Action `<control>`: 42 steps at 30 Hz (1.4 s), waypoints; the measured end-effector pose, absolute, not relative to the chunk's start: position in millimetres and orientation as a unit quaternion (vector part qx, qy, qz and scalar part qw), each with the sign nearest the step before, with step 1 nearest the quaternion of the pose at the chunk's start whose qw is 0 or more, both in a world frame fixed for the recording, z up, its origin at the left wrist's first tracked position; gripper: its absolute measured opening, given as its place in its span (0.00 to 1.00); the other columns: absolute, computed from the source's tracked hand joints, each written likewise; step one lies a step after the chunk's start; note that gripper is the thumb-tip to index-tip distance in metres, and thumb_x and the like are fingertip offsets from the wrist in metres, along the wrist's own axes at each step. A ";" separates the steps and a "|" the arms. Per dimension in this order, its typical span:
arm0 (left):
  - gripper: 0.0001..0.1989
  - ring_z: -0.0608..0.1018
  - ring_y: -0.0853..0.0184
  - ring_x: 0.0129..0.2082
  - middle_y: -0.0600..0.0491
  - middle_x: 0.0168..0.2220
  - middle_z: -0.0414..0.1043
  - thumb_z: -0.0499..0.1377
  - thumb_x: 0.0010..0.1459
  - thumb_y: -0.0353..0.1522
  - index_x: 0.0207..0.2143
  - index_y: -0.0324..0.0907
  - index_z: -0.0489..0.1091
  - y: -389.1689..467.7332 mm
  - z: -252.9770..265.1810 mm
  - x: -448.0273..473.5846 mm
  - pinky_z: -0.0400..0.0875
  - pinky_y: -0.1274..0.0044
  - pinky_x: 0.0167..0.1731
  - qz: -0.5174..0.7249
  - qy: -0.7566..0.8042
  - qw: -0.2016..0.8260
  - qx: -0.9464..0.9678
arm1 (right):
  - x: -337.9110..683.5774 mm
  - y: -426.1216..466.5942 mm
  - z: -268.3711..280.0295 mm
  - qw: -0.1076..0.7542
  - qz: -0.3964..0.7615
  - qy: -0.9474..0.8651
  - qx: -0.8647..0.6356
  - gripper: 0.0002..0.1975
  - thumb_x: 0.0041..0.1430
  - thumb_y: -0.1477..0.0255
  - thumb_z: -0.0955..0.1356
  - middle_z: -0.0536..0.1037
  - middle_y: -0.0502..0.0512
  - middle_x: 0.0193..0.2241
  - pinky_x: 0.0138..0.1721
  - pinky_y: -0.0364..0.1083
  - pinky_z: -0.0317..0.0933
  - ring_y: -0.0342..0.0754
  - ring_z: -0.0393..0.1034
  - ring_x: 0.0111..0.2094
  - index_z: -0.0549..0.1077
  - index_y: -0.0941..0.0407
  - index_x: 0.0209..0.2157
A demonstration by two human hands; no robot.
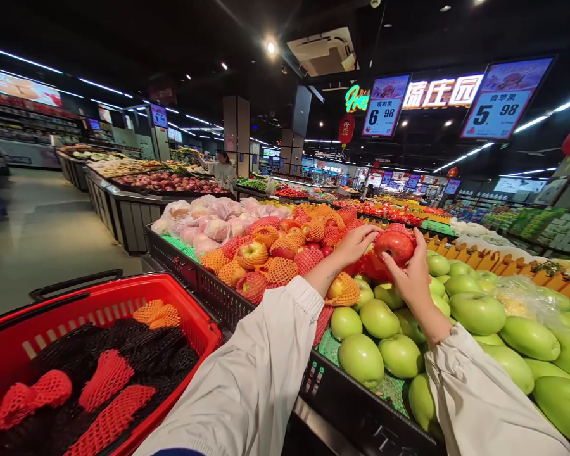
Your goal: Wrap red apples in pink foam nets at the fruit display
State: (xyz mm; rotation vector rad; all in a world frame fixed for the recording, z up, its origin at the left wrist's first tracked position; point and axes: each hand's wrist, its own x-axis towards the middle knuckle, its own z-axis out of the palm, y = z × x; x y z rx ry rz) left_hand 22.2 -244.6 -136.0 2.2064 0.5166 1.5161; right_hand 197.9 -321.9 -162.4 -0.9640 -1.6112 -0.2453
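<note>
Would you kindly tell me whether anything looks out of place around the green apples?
Yes, crumpled clear plastic lies among the green apples toward the right; it looks odd beside so much loose, unwrapped fruit.

Red apple I hold: skin smooth, v. glossy, w/ highlights.
Net by its top: foam-plastic look, matt, rough mesh.
My sleeves: thin woven cloth, matt, creased, gathered at cuffs.
Green apples: smooth, waxy, semi-gloss.
Netted apples: glossy skin under matt foam mesh.
Bagged fruit: thin clear plastic film, crinkled, shiny in pts.
Basket beside me: hard red plastic, smooth, semi-gloss, slotted.
Nets in it: foam mesh, matt, knobbly.
Crate: dk plastic, smooth, low sheen.
Crate liner: green plastic-type mesh, rough.
Floor: smooth, polished, reflects lights.
Price screens: smooth, backlit.
</note>
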 end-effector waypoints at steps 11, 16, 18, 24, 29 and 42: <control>0.08 0.80 0.60 0.47 0.46 0.45 0.80 0.59 0.72 0.33 0.41 0.40 0.77 -251.2 -133.3 17.4 0.74 0.69 0.52 0.581 0.182 0.137 0.781 | 196.7 -324.0 -160.8 0.571 -0.078 -0.688 -0.441 0.47 0.58 0.51 0.72 0.65 0.75 0.70 0.72 0.68 0.55 0.67 0.64 0.69 0.57 0.60 0.71; 0.09 0.79 0.60 0.47 0.46 0.44 0.78 0.56 0.73 0.33 0.41 0.42 0.74 -253.0 -133.3 18.1 0.74 0.67 0.53 0.613 0.142 0.084 0.773 | 195.6 -319.7 -162.5 0.565 -0.053 -0.678 -0.467 0.45 0.56 0.49 0.71 0.70 0.77 0.66 0.69 0.70 0.58 0.69 0.69 0.64 0.62 0.61 0.67; 0.09 0.79 0.60 0.47 0.46 0.43 0.77 0.55 0.73 0.34 0.41 0.41 0.73 -253.0 -132.7 18.3 0.74 0.66 0.54 0.594 0.104 0.094 0.792 | 195.1 -319.3 -163.2 0.574 -0.049 -0.667 -0.472 0.45 0.56 0.47 0.71 0.71 0.77 0.65 0.68 0.70 0.59 0.68 0.69 0.63 0.63 0.60 0.66; 0.26 0.73 0.53 0.64 0.42 0.61 0.70 0.68 0.58 0.31 0.59 0.43 0.69 -256.7 -134.0 18.0 0.68 0.58 0.67 0.508 0.072 0.095 0.853 | 192.7 -321.8 -161.4 0.631 0.003 -0.609 -0.480 0.44 0.54 0.41 0.72 0.76 0.70 0.59 0.65 0.69 0.64 0.65 0.74 0.57 0.66 0.56 0.61; 0.41 0.72 0.48 0.67 0.39 0.66 0.66 0.73 0.51 0.32 0.65 0.43 0.63 -262.9 -135.0 18.9 0.67 0.56 0.69 0.474 0.136 0.080 0.867 | 191.4 -320.8 -159.7 0.635 0.036 -0.615 -0.466 0.47 0.51 0.35 0.72 0.78 0.69 0.58 0.63 0.67 0.67 0.64 0.75 0.56 0.69 0.55 0.59; 0.39 0.73 0.47 0.59 0.41 0.58 0.70 0.73 0.43 0.29 0.57 0.43 0.62 -266.0 -137.5 22.4 0.70 0.55 0.63 0.478 0.186 0.066 0.856 | 203.8 -331.2 -151.9 0.564 -0.118 -0.612 -0.541 0.25 0.68 0.51 0.63 0.86 0.66 0.40 0.49 0.64 0.72 0.64 0.80 0.41 0.81 0.55 0.45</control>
